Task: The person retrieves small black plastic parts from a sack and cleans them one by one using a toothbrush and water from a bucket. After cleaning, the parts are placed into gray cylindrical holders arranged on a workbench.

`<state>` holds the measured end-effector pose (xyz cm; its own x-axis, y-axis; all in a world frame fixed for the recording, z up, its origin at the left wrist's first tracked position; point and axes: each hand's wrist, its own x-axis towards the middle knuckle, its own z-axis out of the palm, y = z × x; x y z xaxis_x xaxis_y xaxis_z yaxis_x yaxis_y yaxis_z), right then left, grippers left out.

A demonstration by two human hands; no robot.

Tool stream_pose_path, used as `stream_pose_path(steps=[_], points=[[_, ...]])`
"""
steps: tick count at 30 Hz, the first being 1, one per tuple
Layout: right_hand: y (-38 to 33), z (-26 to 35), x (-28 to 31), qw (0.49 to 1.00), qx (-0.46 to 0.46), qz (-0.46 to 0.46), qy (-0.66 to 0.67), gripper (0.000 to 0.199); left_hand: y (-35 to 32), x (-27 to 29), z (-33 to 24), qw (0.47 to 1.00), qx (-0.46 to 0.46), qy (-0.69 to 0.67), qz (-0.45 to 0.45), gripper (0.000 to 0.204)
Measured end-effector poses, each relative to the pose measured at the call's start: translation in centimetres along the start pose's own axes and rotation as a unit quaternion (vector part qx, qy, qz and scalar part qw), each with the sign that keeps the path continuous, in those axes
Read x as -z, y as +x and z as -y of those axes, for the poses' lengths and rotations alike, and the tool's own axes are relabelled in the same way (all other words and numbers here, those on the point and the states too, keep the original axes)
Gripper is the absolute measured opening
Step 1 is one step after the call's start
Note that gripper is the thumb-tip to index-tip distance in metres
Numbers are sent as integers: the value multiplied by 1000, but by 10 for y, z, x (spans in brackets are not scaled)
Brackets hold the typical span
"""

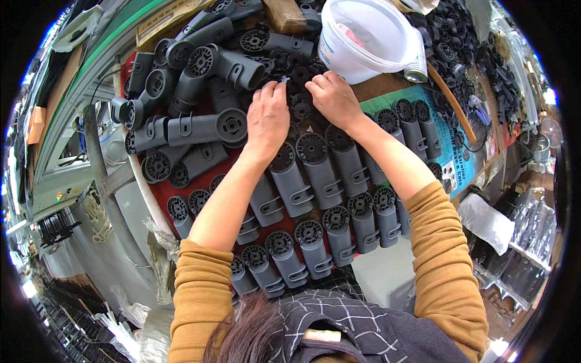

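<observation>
My left hand (267, 116) and my right hand (333, 98) reach over a table covered with grey plastic tubes (319, 169), each closed by a black ribbed round cap. Between the two hands lies a heap of loose black caps (298, 103). My left fingers pinch a small pale piece (283, 80) at the heap's top. My right fingertips rest curled on the heap beside it; whether they hold a cap is hidden. Both forearms come up from mustard-coloured sleeves.
A white plastic bucket (363, 36) stands just beyond my right hand, a small can (416, 71) beside it. More grey tubes (200, 72) lie piled at the back left. Black caps (460, 48) heap at the far right. The table's left edge (145, 193) drops away.
</observation>
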<state>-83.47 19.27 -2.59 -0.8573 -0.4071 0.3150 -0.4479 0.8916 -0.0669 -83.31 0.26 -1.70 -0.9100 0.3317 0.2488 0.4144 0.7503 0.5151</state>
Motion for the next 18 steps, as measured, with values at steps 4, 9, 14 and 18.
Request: stream_pose_path(steps=[4,9,14,18], points=[[-21,-4,6,984,-77,-58,147,28,10,-3,3,990,-73,122,22,67],[-32,2,6,966,-142,-90,195,26,37,-17,2,965,-130,226,26,16],[-36,14,19,899,-278,-115,319,25,49,-16,13,943,-211,257,11,4],[-49,26,38,849,-338,-143,379,25,53,-2,17,960,-178,212,30,5]])
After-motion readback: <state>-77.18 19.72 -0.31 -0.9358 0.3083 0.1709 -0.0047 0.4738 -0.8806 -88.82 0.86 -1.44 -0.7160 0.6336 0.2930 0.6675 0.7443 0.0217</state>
